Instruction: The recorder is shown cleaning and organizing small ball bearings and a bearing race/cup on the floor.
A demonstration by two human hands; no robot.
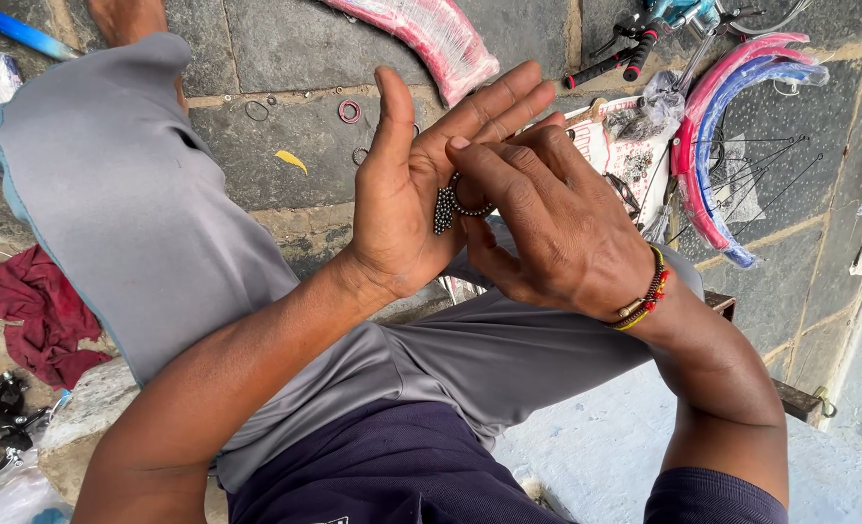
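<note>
Beneath you lies a stone floor [256,146] of dark slabs, and your bent knee in grey trousers [130,213] fills the left of the view. To the right lie curved pink and blue mudguards [708,165], thin spokes [771,175] fanned beside them, and a sheet of printed paper [625,146] with small parts on it; another wrapped pink mudguard [431,34] lies at the top, and black handlebar grips [611,58] sit near it. A red rag [33,311] is crumpled at the left edge. Your left hand [421,184] is held up, palm open and fingers spread, cupping a ring of small steel balls [447,206] in the hollow of the palm. Your right hand [547,223], with a beaded band [645,296] at the wrist, lies over it, and its grip is a light pinch: thumb and forefinger closed on a thin metal ring [470,199] that touches the balls. Loose small rings [350,112] lie scattered on the floor above your hands. Judging from this, the balls look mostly gathered and seated in line, while the ring is only partly settled against them; fitting the set into any wheel or hub has not begun, for none is near your hands.
</note>
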